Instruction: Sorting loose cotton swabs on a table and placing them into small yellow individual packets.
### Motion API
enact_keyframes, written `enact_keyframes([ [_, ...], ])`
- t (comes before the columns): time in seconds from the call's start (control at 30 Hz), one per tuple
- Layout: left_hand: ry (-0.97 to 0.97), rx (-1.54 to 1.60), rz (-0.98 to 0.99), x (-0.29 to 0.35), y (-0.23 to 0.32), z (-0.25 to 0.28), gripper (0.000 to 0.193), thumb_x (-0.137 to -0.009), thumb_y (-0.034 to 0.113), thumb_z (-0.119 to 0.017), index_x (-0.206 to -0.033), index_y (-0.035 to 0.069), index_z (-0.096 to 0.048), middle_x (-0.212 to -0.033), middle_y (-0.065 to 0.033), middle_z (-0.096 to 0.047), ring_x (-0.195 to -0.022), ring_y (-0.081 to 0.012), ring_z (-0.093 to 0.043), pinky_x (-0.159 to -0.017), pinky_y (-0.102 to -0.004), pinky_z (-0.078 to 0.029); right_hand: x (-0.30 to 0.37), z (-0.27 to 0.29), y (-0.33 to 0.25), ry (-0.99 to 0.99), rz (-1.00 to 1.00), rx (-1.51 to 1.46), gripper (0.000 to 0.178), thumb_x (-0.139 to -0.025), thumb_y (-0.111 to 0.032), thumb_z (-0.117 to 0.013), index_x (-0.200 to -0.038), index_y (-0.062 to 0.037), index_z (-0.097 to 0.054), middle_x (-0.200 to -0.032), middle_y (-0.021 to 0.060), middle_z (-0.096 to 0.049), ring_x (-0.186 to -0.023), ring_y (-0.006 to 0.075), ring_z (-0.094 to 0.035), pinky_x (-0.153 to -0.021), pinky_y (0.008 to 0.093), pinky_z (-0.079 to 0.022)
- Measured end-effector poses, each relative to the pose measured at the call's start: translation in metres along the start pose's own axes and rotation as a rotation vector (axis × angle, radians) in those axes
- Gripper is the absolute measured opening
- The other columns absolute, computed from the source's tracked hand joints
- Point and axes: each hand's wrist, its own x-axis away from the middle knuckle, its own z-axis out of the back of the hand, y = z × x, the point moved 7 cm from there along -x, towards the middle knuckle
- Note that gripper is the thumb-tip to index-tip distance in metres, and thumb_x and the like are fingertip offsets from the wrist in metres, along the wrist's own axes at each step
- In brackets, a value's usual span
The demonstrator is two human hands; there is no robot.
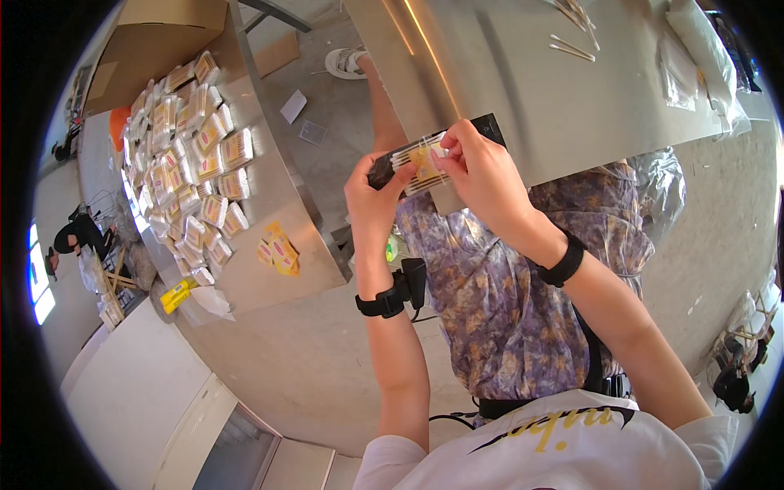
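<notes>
The swab pack (pixel 418 167) sits between both hands ahead of me, held over the near left corner of the metal table (pixel 531 102), just beyond the patterned cloth (pixel 523 294) over the wearer's lap. I see it lying on a dark holder (pixel 490 126) whose long axis slants from lower left to upper right; the sticks seem to run much the same way, white tips toward the left, with a yellow printed card across their middle.

The left hand (pixel 371 188) grips the left end, its thumb pressed on the sticks; its other fingers are mostly hidden behind, so I cannot tell how they lie. The right hand (pixel 490 171) comes in from the right, thumb and forefinger pinching at the card's right side, though I cannot make out exactly which layer they hold. Neither hand is nearer: both touch the pack, one at each side, and the span between the two thumbs lies along the holder's slant.

Well off to the left I have a heap of packs (pixel 196 159) on the side table (pixel 273 192); loose swabs (pixel 573 51) lie on the metal table's far side.
</notes>
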Motion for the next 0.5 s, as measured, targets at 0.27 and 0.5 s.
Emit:
enact_keyframes([
  [0.27,-0.013,0.010,-0.007,0.001,-0.003,0.002,0.028,-0.086,0.019,-0.082,-0.105,0.003,-0.068,-0.078,0.0035,-0.065,-0.066,-0.0036,-0.056,-0.056,-0.0200,-0.045,0.003,-0.005,0.000,0.027,0.027,0.026,0.018,-0.093,-0.016,-0.065,-0.098,-0.0006,-0.056,-0.092,0.0161,-0.067,-0.080,0.0382,-0.066,-0.068,0.0449,-0.052],
  [0.5,0.035,-0.006,0.011,0.002,0.003,0.000,0.028,-0.082,0.016,-0.083,-0.101,0.002,-0.068,-0.078,0.0027,-0.066,-0.066,-0.0039,-0.056,-0.057,-0.0211,-0.045,0.011,0.000,-0.003,-0.003,0.011,0.096,0.019,-0.093,-0.018,-0.067,-0.095,-0.0008,-0.059,-0.090,0.0148,-0.066,-0.072,0.0338,-0.066,-0.065,0.0414,-0.052],
])
